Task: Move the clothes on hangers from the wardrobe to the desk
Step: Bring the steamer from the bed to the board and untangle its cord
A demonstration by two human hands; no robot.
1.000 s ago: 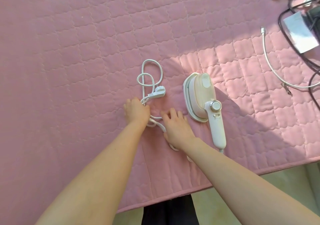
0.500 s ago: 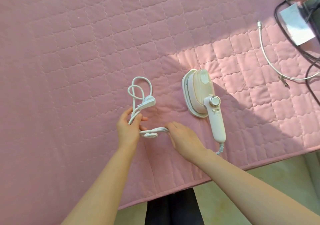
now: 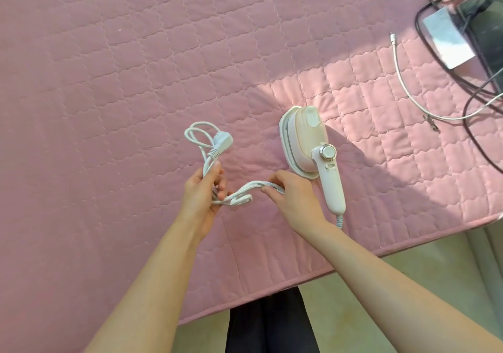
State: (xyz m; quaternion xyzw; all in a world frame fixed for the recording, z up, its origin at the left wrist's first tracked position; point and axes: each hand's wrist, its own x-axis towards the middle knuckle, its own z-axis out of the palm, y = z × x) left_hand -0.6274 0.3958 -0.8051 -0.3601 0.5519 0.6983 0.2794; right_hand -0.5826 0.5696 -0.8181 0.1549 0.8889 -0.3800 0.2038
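Both hands [image 3: 200,193] gripping iron's cord [image 3: 239,193]

- The surface [image 3: 109,80] lies flat, covered edge to edge by a pink quilted cloth stitched in scalloped squares.
- Its right part is sunlit and the rest is in shade.
- Its near edge runs slantwise, rising rightward.

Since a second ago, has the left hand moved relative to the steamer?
Yes. The left hand has lifted off the pink quilt with the white cord in its grip, and sits farther from the steamer, which rests where it was on the quilt.
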